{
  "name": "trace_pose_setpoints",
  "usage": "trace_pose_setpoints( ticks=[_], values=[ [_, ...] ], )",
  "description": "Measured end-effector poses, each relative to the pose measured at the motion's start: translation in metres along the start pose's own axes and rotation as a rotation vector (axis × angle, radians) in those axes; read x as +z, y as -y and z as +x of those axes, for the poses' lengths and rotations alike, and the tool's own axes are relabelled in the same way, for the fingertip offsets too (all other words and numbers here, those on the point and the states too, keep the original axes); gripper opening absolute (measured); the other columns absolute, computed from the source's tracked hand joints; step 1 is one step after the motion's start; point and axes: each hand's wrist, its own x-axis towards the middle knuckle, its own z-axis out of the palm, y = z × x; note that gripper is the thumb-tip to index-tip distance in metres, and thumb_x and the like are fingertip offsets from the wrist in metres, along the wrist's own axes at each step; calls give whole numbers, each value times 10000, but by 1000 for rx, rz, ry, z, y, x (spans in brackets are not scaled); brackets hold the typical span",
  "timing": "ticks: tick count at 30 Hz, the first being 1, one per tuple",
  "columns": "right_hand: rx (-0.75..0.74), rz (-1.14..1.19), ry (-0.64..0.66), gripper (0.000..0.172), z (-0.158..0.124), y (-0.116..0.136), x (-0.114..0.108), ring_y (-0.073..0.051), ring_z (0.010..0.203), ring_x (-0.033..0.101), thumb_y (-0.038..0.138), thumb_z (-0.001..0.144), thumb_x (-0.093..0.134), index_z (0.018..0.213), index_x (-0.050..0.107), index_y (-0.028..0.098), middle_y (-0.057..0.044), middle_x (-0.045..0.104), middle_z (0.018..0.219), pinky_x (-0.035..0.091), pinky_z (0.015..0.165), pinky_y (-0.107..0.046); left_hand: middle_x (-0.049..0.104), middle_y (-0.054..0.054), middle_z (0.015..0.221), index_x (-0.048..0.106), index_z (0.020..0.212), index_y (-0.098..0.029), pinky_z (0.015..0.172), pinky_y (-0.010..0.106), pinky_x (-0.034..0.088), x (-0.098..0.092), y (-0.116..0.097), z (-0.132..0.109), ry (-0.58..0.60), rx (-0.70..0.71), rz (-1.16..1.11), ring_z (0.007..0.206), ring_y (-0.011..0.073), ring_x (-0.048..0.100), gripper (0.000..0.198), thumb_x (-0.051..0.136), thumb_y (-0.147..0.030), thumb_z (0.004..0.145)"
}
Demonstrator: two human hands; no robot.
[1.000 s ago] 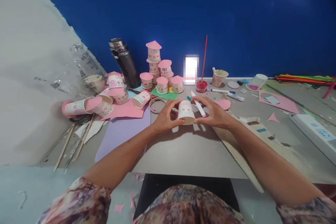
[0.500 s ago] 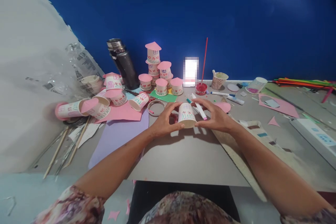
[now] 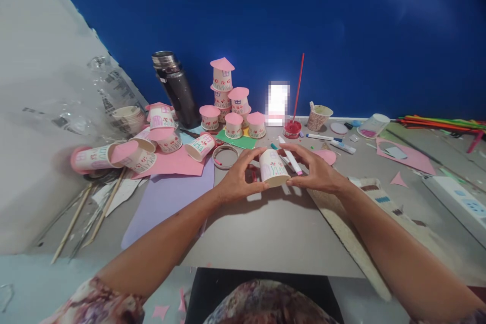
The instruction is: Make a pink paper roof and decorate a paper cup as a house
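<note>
Between my two hands is a white paper cup (image 3: 274,166), its open rim tipped toward me. Red flowers, green grass and a purple shape are drawn on its side. My left hand (image 3: 245,177) grips the cup's left side, thumb near the rim and fingers near the base. My right hand (image 3: 313,169) holds the opposite side the same way. A white marker with a pink end (image 3: 291,156) slants across the right index finger; I cannot tell whether that hand grips it. A teal-ended pen (image 3: 274,147) shows just behind the cup.
Decorated cups with pink cone roofs (image 3: 222,76) stand stacked at the back. More lie left, near a dark flask (image 3: 176,91). A tape roll (image 3: 225,157), purple sheet (image 3: 167,207), red paint pot (image 3: 292,130), cloth (image 3: 341,223) and power strip (image 3: 461,200) surround my hands.
The cup has turned a little between my hands, bringing the purple shape on its left side into view. Its rim now points slightly more to the right. The view has shifted slightly.
</note>
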Motion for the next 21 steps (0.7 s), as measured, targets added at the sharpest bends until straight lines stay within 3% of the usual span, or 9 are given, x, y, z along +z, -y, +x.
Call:
trace_pose_setpoints(
  ticks=[8, 16, 21],
  values=[
    [-44, -111, 30, 878, -2, 5, 4, -368, 1358, 588, 419, 766, 861, 1551, 479, 321, -122, 575, 1533, 577, 1033, -522, 514, 93, 1377, 521, 1487, -355, 1065, 519, 539, -1, -8, 0, 16, -23, 46, 1316, 327, 522, 808, 786, -244, 731],
    [-9, -4, -34, 894, -1, 6, 3, -382, 1380, 587, 524, 733, 891, 1518, 525, 299, -132, 575, 1543, 545, 1082, -532, 413, 138, 1599, 342, 1598, -363, 1069, 547, 532, 1, -1, -3, 0, -42, -96, 1430, 365, 464, 968, 840, -354, 768],
    [20, 139, -43, 919, 1, 3, 3, -380, 1411, 567, 562, 716, 907, 1505, 526, 283, -135, 582, 1536, 508, 1132, -538, 467, 150, 1558, 413, 1549, -306, 1056, 531, 539, 2, 2, -2, -3, -38, -133, 1386, 357, 526, 871, 845, -386, 797]
  ],
)
